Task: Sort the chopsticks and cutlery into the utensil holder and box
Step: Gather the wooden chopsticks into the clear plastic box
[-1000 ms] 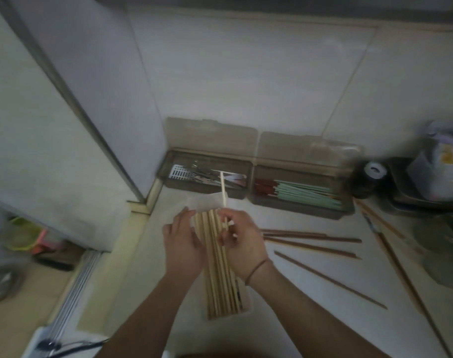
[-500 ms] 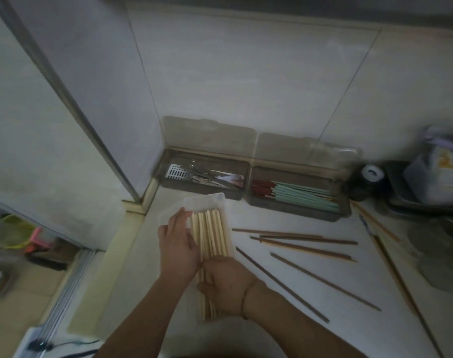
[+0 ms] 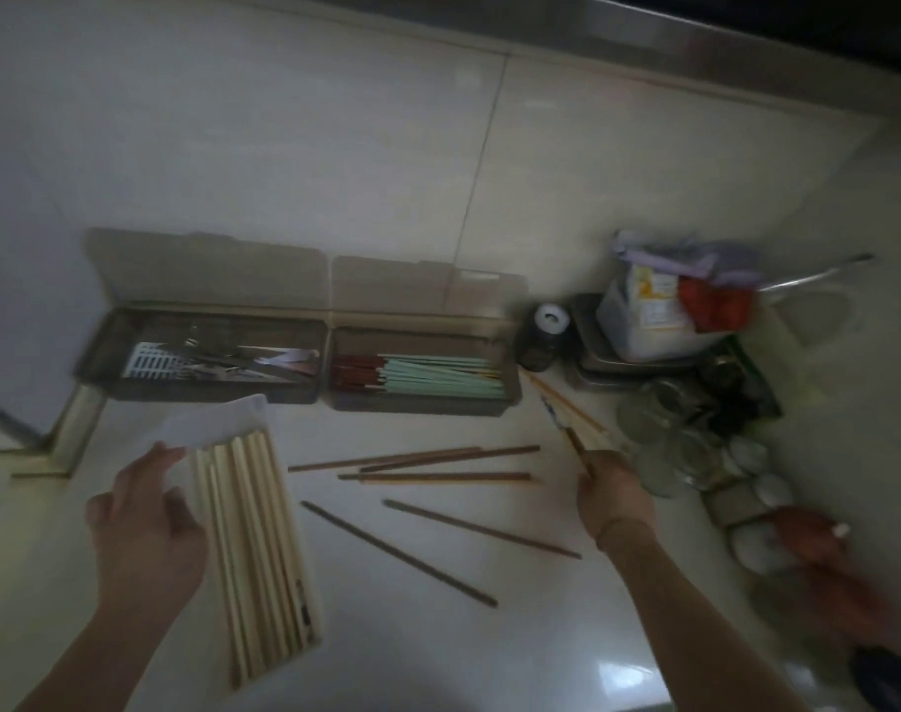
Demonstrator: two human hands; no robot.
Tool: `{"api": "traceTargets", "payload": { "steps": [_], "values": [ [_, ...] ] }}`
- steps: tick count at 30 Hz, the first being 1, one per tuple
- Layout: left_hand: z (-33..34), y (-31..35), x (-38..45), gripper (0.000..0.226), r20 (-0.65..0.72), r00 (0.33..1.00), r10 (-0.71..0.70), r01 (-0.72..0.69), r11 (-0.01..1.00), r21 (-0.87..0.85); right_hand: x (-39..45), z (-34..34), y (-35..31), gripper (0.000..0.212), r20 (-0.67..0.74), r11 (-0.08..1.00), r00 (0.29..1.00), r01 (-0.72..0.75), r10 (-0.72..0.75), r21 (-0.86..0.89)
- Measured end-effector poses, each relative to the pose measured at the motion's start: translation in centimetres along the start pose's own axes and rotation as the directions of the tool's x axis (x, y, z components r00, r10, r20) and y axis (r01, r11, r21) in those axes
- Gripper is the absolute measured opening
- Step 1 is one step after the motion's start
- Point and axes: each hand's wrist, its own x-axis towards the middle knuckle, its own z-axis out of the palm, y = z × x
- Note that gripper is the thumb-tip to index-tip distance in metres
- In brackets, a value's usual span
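the white counter (image 3: 489, 634) carries everything; at its back, against the tiled wall, two open boxes sit side by side — the left box (image 3: 201, 388) holds metal cutlery, the right box (image 3: 422, 403) holds red-and-green chopsticks lying left to right; in front of the left box lies a tray of pale bamboo chopsticks (image 3: 255, 547), long axis running toward and away from the person; between the two arms, dark wooden chopsticks (image 3: 438, 472) lie scattered, mostly crosswise, well apart from either hand.

the right hand (image 3: 615, 498) is curled round the near ends of a few brown chopsticks (image 3: 561, 416); their long axis slants up and left from the grip, the far tips ending just beside the right box's corner — so this hand is the nearer one for that box; the left hand (image 3: 140, 526) hovers beside the tray with loose fingers, its fingertips at a white paper (image 3: 212, 423); whether it pinches the paper i cannot tell.
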Motion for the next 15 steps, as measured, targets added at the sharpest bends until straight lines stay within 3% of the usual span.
{"api": "traceTargets", "payload": {
  "steps": [2, 5, 10, 15],
  "values": [
    [0.1, 0.1, 0.0, 0.049, 0.007, 1.0, -0.024, 0.024, 1.0, 0.003, 1.2, -0.5, 1.3, 0.043, 0.037, 0.991, 0.995, -0.084, 0.089, -0.102],
    [0.1, 0.5, 0.1, 0.049, -0.006, 1.0, -0.03, 0.03, 0.999, 0.015, 2.1, -0.8, 1.5, 0.052, 0.062, 0.963, 0.995, -0.06, 0.079, -0.262],
    [0.0, 0.6, 0.1, 0.049, -0.027, 1.0, -0.003, 0.003, 1.0, 0.012, 2.8, -0.6, 0.8, 0.039, 0.043, 0.943, 0.993, -0.094, 0.113, -0.318],
    [-0.1, 1.1, 0.0, 0.048, -0.037, 0.999, 0.014, -0.013, 1.0, 0.009, 2.3, 0.2, 1.0, 0.022, 0.024, 0.954, 0.998, -0.042, 0.051, -0.296]
  ]
}}
